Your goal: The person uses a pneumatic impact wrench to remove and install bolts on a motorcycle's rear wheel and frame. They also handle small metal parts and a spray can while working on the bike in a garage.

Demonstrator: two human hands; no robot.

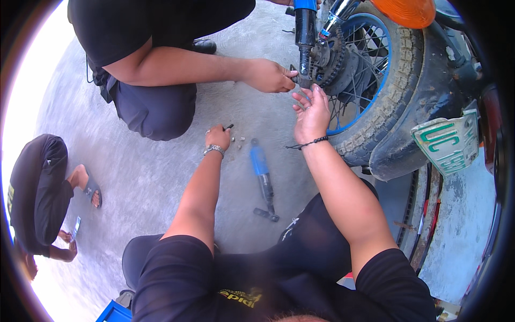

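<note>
My left hand (217,138) is low over the concrete floor, its fingers closed on a short black rod-like piece (229,127). Several small metal nuts or washers (241,140) lie on the floor beside it. Palm up, my right hand (313,111) reaches to the lower end of a blue and black shock absorber (305,32) by the motorcycle's rear wheel (387,70). Its fingers are apart and slightly bent; the tips are at the lower mount, and I cannot tell whether they touch it. A co-worker's hand (272,76) grips something dark at that same mount.
A second blue and black shock absorber (259,163) lies on the floor between my forearms. The chain and sprocket (333,56) sit beside the mount. A licence plate (448,140) juts out at right. Another person (40,188) crouches at far left, near a blue box (114,312).
</note>
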